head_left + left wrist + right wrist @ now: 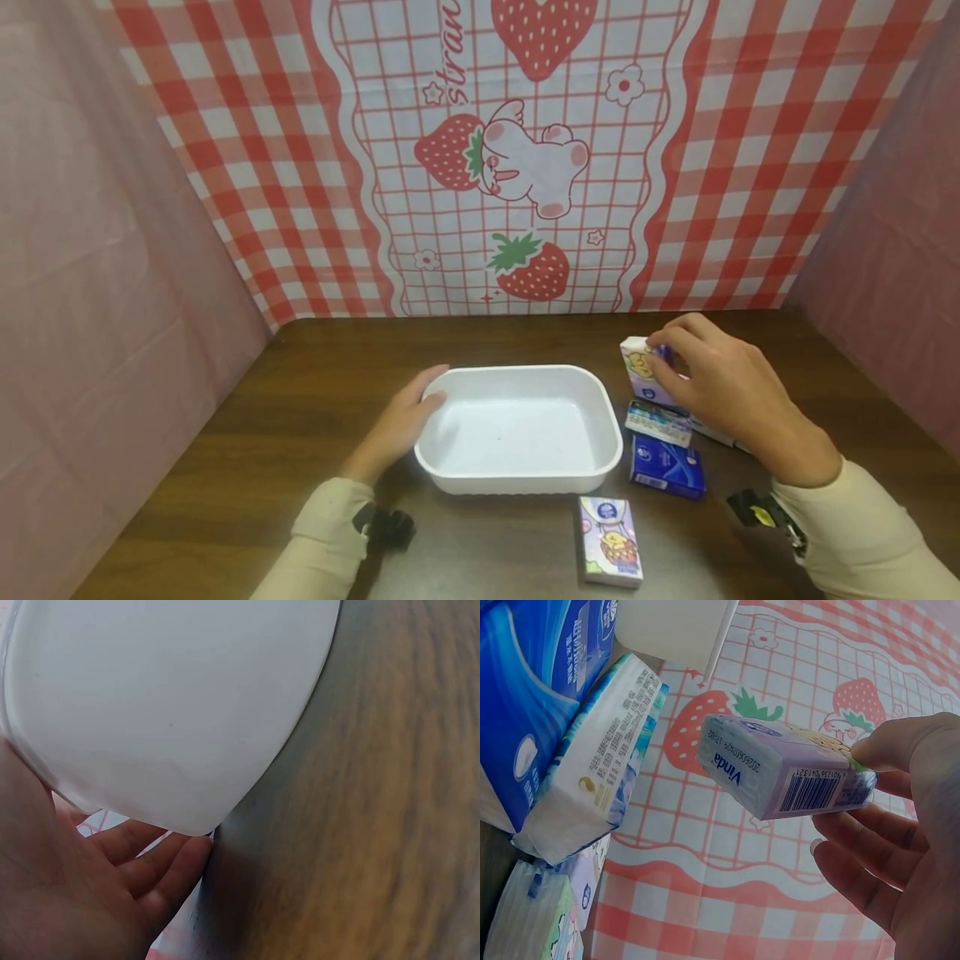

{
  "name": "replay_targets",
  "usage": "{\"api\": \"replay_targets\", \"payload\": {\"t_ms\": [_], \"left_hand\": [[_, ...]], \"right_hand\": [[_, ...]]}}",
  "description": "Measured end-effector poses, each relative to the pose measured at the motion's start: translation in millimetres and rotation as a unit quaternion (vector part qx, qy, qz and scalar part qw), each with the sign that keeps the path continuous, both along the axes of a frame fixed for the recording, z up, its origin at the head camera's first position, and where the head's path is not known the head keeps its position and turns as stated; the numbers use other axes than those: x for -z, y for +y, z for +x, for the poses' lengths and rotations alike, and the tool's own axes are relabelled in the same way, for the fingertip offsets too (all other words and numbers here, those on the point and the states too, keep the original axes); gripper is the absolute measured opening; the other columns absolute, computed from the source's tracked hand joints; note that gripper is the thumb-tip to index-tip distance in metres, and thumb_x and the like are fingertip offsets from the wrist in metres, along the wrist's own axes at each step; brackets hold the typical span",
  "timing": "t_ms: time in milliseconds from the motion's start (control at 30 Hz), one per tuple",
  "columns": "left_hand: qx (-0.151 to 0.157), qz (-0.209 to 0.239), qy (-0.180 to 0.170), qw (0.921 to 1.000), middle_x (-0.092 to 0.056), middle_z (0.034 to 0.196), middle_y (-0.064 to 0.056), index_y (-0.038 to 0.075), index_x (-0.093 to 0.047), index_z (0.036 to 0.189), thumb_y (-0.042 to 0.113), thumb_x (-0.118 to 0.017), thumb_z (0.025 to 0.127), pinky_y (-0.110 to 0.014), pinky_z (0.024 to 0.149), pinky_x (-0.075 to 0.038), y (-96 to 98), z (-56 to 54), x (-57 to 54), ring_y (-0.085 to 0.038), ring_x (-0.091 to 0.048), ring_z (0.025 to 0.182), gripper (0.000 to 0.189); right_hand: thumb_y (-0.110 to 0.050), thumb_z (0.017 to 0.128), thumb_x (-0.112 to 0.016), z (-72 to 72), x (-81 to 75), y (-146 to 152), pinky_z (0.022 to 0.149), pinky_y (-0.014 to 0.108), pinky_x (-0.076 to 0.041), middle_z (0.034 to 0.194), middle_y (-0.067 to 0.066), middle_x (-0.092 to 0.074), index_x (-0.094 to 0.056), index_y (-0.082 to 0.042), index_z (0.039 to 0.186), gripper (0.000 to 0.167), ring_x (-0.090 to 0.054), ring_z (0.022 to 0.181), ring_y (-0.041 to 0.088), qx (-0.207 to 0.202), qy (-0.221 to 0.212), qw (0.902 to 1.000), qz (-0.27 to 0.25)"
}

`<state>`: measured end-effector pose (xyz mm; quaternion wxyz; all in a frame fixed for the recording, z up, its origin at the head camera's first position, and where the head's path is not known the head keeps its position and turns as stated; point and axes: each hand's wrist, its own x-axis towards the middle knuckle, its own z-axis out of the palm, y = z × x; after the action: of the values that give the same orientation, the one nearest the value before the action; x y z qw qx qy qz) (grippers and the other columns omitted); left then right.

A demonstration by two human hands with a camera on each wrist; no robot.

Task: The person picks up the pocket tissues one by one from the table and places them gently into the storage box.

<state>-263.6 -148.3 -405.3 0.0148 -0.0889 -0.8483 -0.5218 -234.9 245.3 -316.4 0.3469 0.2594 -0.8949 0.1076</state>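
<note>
Operator: What is in my right hand?

Watcher: You pinch a purple tissue pack between thumb and fingers, one printed end facing the right wrist camera. It is to the right of the white tub, near its far corner.

Operator: And my left hand?

Watcher: You grip the tub's left end with it, thumb at the rim and fingers against the outside wall. Nothing lies inside the tub.

Operator: What else is near?

Watcher: Just on your side of the held pack lies a white-and-blue pack, and against that a dark blue pack. Your right hand partly covers another pack, so you can't see its print clearly from above. Nearer you, by the tub's near right corner, a chick-print pack lies flat on the worktop.

Operator: And beyond?

Watcher: Facing you at the back hangs a red-and-white checked cloth with strawberries, with pink drapes at both sides.
</note>
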Motion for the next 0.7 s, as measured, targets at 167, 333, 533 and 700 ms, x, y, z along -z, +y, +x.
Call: {"api": "replay_targets", "payload": {"t_ms": [167, 333, 533, 700], "left_hand": [[0.000, -0.001, 0.000, 1.0000, -0.049, 0.150, -0.009, 0.018, -0.050, 0.148, 0.021, -0.052, 0.104, -0.057, 0.112, -0.033, -0.7, -1.2, 0.6, -0.031, -0.046, 0.135, 0.044], [0.005, 0.000, 0.008, 1.0000, -0.048, 0.150, -0.010, 0.016, -0.049, 0.149, 0.019, -0.052, 0.104, -0.057, 0.113, -0.031, -1.1, -2.1, 0.4, -0.032, -0.044, 0.136, 0.045], [0.004, -0.005, 0.010, 0.9999, -0.048, 0.151, -0.010, 0.016, -0.049, 0.148, 0.019, -0.052, 0.104, -0.057, 0.114, -0.029, -1.4, -2.0, 0.2, -0.032, -0.043, 0.138, 0.045], [0.007, -0.006, 0.012, 0.9999, -0.048, 0.151, -0.010, 0.015, -0.049, 0.148, 0.019, -0.052, 0.104, -0.056, 0.114, -0.029, -1.6, -1.8, 0.7, -0.032, -0.042, 0.139, 0.045]], "right_hand": [[-0.014, 0.077, -0.084, 0.6, -0.2, -2.1, 0.060, 0.041, -0.059, 0.100, 0.006, -0.062, -0.072, -0.010, 0.105, 0.030, -0.060, 0.072, 0.019, -0.006, -0.007, 1.0000, -0.004], [-0.012, 0.078, -0.084, 1.1, -0.1, -5.0, 0.066, 0.043, -0.060, 0.101, 0.006, -0.061, -0.071, -0.008, 0.106, 0.031, -0.062, 0.078, 0.020, -0.019, -0.013, 0.9996, -0.014], [-0.009, 0.076, -0.084, 1.3, 0.3, -8.4, 0.066, 0.041, -0.061, 0.099, 0.006, -0.059, -0.070, -0.007, 0.105, 0.031, -0.062, 0.078, 0.020, -0.036, -0.004, 0.9992, -0.017], [-0.009, 0.076, -0.084, 1.8, 0.5, -10.1, 0.066, 0.043, -0.061, 0.102, 0.007, -0.060, -0.070, -0.006, 0.104, 0.031, -0.063, 0.079, 0.021, -0.051, 0.004, 0.9985, -0.020]]}}
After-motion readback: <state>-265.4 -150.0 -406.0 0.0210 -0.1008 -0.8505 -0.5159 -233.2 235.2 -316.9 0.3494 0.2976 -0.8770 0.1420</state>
